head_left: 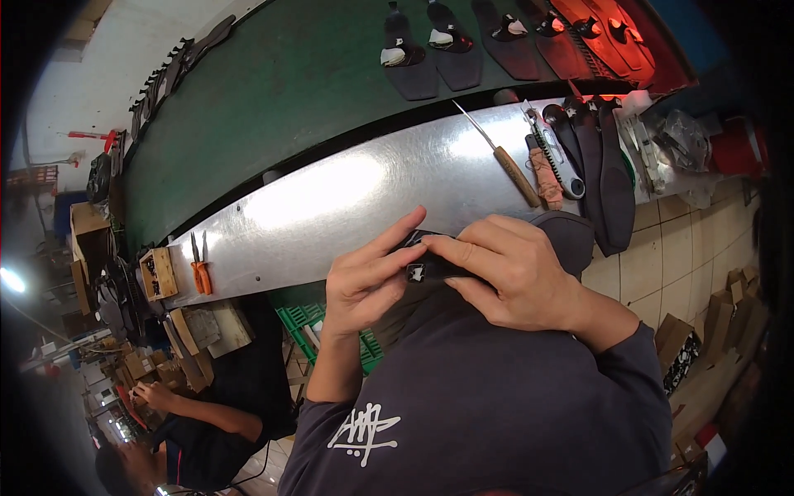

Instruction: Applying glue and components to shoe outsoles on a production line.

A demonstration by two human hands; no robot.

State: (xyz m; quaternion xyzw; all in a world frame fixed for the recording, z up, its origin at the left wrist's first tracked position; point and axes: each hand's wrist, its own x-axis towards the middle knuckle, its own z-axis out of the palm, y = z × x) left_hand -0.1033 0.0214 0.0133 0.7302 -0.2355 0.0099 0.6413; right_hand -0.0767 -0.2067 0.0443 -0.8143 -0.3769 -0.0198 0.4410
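Close to my chest, both hands are closed on a dark sandal (571,238). Its rounded sole end sticks out past my right hand (521,269). The fingertips of that hand press on the black strap (441,269). My left hand (362,285) grips the strap's other side, its upper finger stretched out. A small square metallic ornament (417,273) shows on the strap between the hands. Most of the sandal is hidden behind my fingers.
A metal ledge (314,198) fronts a green conveyor belt (273,91) bearing several sandals (455,62). On the ledge lie a wooden-handled awl (517,175), a utility knife (569,178), dark soles (614,186), orange-handled pliers (201,273) and a wooden box (159,274). A co-worker (207,438) sits lower left.
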